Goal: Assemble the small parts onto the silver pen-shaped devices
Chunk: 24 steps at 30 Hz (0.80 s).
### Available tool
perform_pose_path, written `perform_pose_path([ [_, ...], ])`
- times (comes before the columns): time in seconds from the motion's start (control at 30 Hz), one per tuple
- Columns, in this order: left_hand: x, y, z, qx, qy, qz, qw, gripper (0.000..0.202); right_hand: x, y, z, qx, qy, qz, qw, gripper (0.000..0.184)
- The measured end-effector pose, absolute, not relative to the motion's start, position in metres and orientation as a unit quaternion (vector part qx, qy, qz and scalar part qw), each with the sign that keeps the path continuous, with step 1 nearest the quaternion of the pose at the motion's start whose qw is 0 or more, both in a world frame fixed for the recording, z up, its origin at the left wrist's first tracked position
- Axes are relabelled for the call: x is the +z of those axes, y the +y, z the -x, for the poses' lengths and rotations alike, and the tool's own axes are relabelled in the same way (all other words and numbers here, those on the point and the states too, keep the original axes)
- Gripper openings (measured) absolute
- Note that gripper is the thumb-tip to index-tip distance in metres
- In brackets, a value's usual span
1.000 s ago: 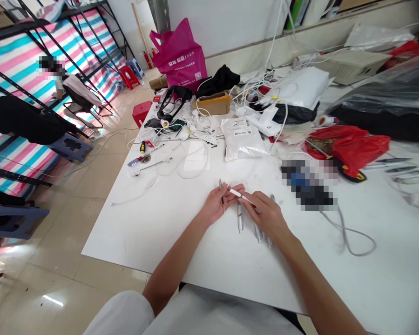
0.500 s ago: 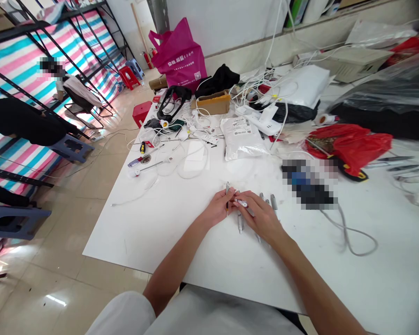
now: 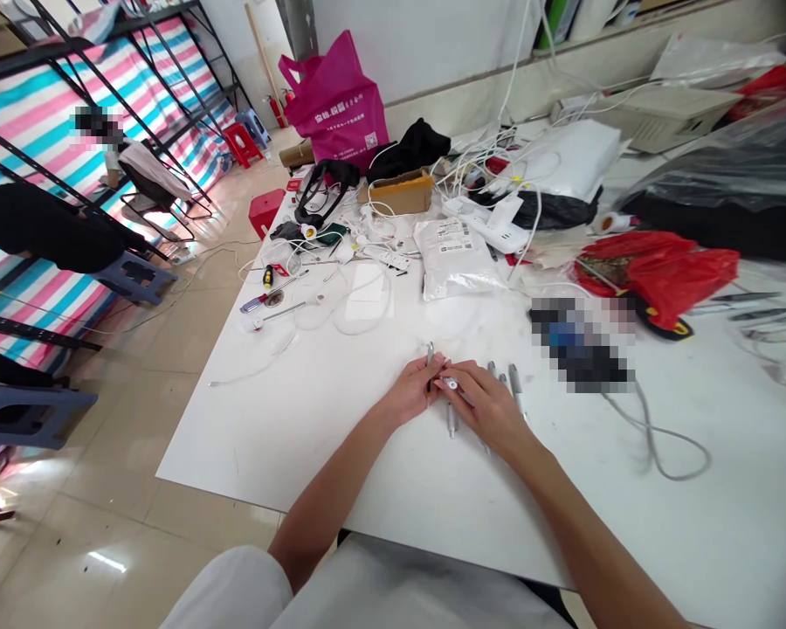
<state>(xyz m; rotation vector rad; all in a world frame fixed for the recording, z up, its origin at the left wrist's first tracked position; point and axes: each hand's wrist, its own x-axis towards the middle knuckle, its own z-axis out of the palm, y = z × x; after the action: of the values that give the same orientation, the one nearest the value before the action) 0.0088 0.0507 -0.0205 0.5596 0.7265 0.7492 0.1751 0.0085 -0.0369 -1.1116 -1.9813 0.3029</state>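
Above the white table, my left hand (image 3: 414,393) is closed around a slim, silver-and-dark, pen-shaped tool (image 3: 430,353), whose tip points away from me. Close against it, my right hand (image 3: 491,404) pinches a white-and-silver pen-shaped piece (image 3: 451,383). The fingertips of both hands meet, so whether the two pieces touch is hidden. A silver pen-shaped piece (image 3: 451,421) lies on the table under my hands. Beyond the right hand rest several more, one of them a silver pen-shaped piece (image 3: 514,379), partly covered by that hand.
A blurred-out dark object with a grey cable (image 3: 648,428) lies to the right. Farther back are a white plastic parcel (image 3: 462,262), a red bag (image 3: 674,271), tangled cables and a cardboard box (image 3: 403,194). Screwdrivers (image 3: 255,302) lie left. Other people sit beyond the table's left edge.
The piece in my right hand has turned so its end faces me more. The tool in my left hand has shifted very slightly right. Everything else stays much the same.
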Motion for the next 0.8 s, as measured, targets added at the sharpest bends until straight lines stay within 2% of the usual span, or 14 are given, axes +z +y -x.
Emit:
perform_pose_path([
  [0.23, -0.020, 0.052, -0.008, 0.372, 0.343, -0.255, 0.824, 0.044, -0.032, 0.008, -0.175, 0.157, -0.772, 0.441, 0.431, 0.026],
  [0.37, -0.023, 0.054, -0.010, 0.402, 0.317, -0.278, 0.813, 0.045, -0.025, 0.008, -0.174, 0.225, -0.663, 0.501, 0.508, 0.019],
  [0.5, -0.028, 0.052, -0.012, 0.391, 0.316, -0.299, 0.811, 0.045, -0.028, 0.011, -0.179, 0.308, -0.543, 0.530, 0.574, 0.022],
  [0.8, -0.033, 0.050, -0.014, 0.387, 0.324, -0.329, 0.798, 0.040, -0.034, 0.019, -0.187, 0.321, -0.557, 0.524, 0.560, 0.020],
])
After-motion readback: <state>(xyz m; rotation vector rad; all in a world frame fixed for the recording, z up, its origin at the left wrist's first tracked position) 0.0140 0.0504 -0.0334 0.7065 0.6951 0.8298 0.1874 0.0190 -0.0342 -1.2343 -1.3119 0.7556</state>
